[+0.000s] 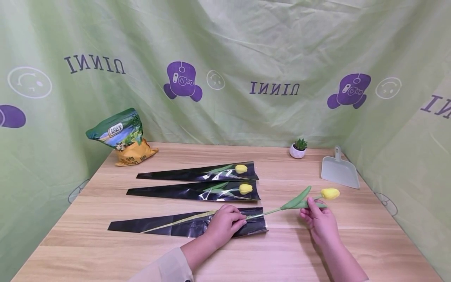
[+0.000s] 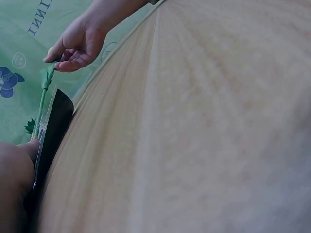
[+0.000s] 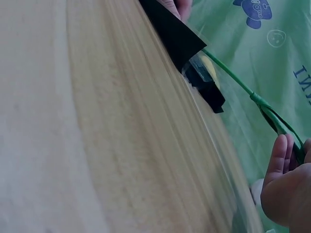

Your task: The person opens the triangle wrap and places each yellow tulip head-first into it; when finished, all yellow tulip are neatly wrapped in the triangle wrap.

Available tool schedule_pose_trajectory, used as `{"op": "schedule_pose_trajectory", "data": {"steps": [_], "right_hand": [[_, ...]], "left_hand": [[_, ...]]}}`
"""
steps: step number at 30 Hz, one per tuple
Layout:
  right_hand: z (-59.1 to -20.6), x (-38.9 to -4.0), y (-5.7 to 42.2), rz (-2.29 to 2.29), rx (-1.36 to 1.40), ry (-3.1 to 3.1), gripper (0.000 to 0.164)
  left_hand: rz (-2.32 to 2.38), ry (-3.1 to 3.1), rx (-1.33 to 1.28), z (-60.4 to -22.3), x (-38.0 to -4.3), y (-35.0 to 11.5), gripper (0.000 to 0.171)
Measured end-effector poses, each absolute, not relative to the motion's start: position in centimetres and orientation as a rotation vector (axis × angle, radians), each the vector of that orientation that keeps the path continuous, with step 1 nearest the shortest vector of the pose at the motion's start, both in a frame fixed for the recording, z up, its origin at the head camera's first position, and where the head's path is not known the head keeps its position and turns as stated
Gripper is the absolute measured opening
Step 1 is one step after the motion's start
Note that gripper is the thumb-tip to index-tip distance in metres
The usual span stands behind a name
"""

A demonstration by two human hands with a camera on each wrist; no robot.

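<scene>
My right hand (image 1: 322, 225) pinches a yellow artificial tulip (image 1: 330, 194) at its stem and leaf just below the bloom. The tulip's green stem (image 3: 228, 73) runs left into the mouth of a black and clear flower sleeve (image 1: 176, 225) lying nearest me. My left hand (image 1: 225, 223) grips that sleeve near its wide end, thumb and fingers close by the stem. In the left wrist view the sleeve's black edge (image 2: 60, 114) stands up beside the left thumb. The stem's lower end shows through the film as a pale line, partly hidden under the left hand.
Two more sleeves lie behind, each holding a yellow tulip (image 1: 245, 189), the farther tulip (image 1: 241, 169) parallel to it. A green and orange bag (image 1: 123, 137) stands at the back left. A potted succulent (image 1: 298, 149) and a grey dustpan (image 1: 340, 170) occupy the back right.
</scene>
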State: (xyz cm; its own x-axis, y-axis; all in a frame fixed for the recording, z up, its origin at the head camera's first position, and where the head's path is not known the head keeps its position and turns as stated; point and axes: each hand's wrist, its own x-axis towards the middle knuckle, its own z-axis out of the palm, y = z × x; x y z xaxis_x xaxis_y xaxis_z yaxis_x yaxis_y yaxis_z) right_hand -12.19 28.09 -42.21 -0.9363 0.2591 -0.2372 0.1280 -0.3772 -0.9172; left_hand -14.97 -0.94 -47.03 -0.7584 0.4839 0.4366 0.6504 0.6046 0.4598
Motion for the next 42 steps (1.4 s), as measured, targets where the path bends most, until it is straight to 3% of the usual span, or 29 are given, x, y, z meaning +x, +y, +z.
{"op": "schedule_pose_trajectory", "data": {"steps": [12, 42], "right_hand": [[-43.1, -12.3, 26.6, 2.428, -0.597, -1.800, 0.021], [-43.8, -11.7, 21.4, 2.476, -0.667, -1.898, 0.013]], "left_hand": [[-0.872, -2.562, -0.941, -46.9, -14.8, -0.9, 0.021], [-0.913, -2.560, -0.894, -46.8, -14.9, -0.7, 0.023]]}}
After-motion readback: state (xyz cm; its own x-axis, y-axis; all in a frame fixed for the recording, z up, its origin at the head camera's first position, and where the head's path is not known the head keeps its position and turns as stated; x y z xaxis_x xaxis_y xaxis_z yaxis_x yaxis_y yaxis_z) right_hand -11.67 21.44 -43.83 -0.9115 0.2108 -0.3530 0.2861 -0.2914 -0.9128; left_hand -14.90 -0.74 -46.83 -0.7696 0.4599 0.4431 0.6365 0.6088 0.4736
